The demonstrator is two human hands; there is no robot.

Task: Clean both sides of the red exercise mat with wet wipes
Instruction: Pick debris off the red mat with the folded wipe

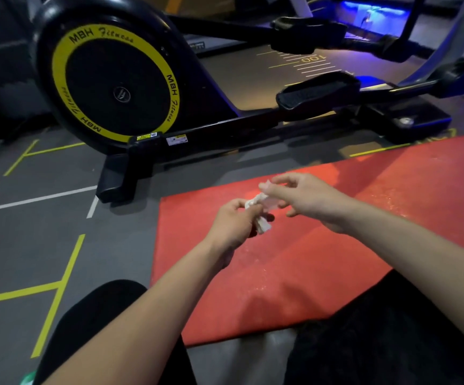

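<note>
The red exercise mat [322, 268] lies flat on the grey gym floor and runs from the centre out to the right edge. Wet streaks glisten on its right part. Above its near-left area I hold a crumpled white wet wipe [262, 211] between both hands. My left hand [232, 226] grips the lower bunch of the wipe. My right hand [305, 198] pinches the wipe's upper corner with thumb and fingers. The wipe hangs above the mat without touching it.
A black elliptical trainer [119, 87] with a yellow-ringed flywheel stands just beyond the mat's far edge; its base foot [116, 182] sits close to the mat's far-left corner. My knees in dark trousers [91, 323] are at the bottom. Yellow and white floor lines lie to the left.
</note>
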